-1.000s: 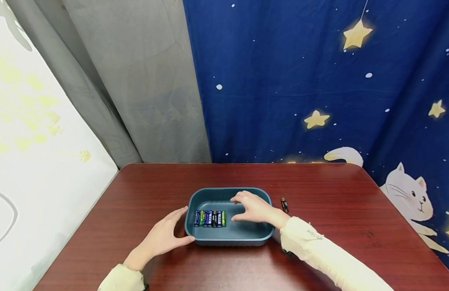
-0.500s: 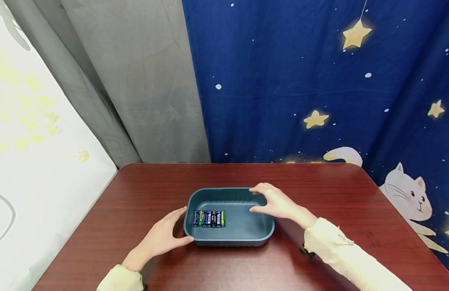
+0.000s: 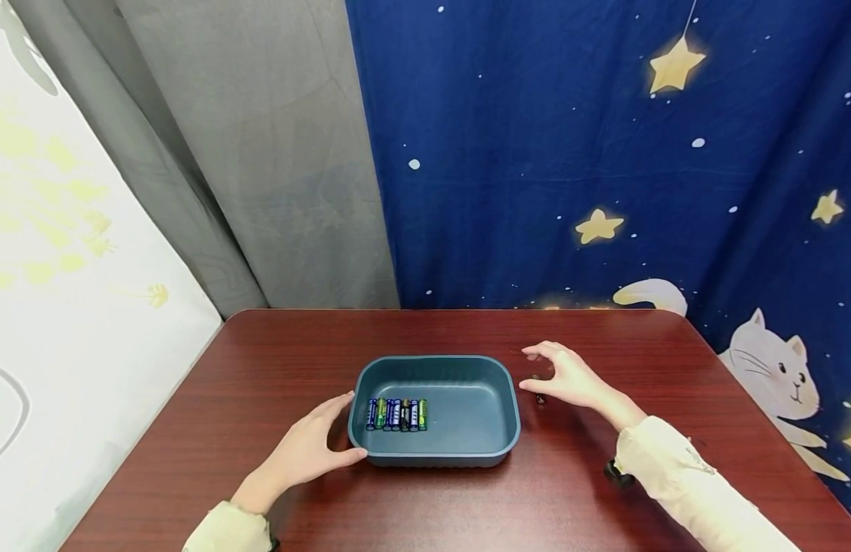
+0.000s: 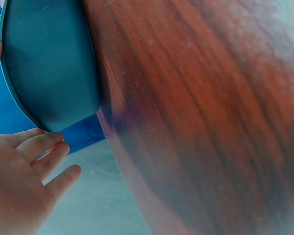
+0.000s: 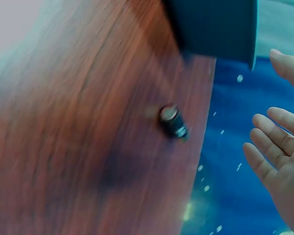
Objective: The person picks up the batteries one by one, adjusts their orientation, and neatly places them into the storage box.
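A dark teal tray (image 3: 467, 458) rests on the table, with a row of several batteries (image 3: 396, 415) in blue, green and black side by side in its left half. My left hand (image 3: 308, 445) touches the tray's left end, thumb at the near corner and fingertips at the far one. My right hand (image 3: 570, 377) hovers to the right of the tray, thumb and fingers spread apart and holding nothing. Below it a single black battery (image 5: 174, 122) lies on the wood; in the head view the hand partly hides it.
The reddish-brown wooden table (image 3: 301, 337) has rounded far corners. Behind it hang a grey curtain (image 3: 280, 169) and a blue curtain (image 3: 494, 153) with stars and a cat. White printed cloth (image 3: 73, 322) hangs at the left.
My right hand has moved right, out from over the tray, across its right rim to above the loose battery. My left hand and the row of batteries stay in place.
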Motion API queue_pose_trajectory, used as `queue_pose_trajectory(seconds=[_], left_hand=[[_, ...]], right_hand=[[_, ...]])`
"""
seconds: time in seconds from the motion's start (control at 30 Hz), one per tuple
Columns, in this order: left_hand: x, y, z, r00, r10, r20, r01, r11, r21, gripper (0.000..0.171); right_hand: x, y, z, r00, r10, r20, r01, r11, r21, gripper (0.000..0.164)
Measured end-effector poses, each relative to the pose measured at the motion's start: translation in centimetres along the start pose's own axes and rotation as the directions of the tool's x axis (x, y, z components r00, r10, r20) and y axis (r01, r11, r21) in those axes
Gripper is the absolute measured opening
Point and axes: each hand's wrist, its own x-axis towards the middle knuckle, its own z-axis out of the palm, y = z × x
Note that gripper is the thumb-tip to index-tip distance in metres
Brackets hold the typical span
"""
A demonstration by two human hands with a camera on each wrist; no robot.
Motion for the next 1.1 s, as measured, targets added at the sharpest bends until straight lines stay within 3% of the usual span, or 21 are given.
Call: queue_pose_trajectory(seconds=[0.33,0.47,1.1], left_hand=[[0.0,-0.1,0.0,1.0,-0.007,0.006,0.007,1.0,0.001,0.086],[0.0,-0.1,0.0,1.0,-0.005,0.006,0.005,1.0,0.001,0.086],[0.0,-0.1,0.1,1.0,0.014,-0.008,-0.014,1.0,0.001,0.086]], right_hand=[[-1.2,3.1,0.5,0.993,0.083,0.081,-0.082,0.997,-0.006,0.058],[-1.5,3.9,0.9,0.99,0.08,0.117,-0.08,0.997,-0.005,0.055],[-1.5,5.0,2.5,0.99,0.075,0.121,-0.066,0.995,-0.073,0.035]])
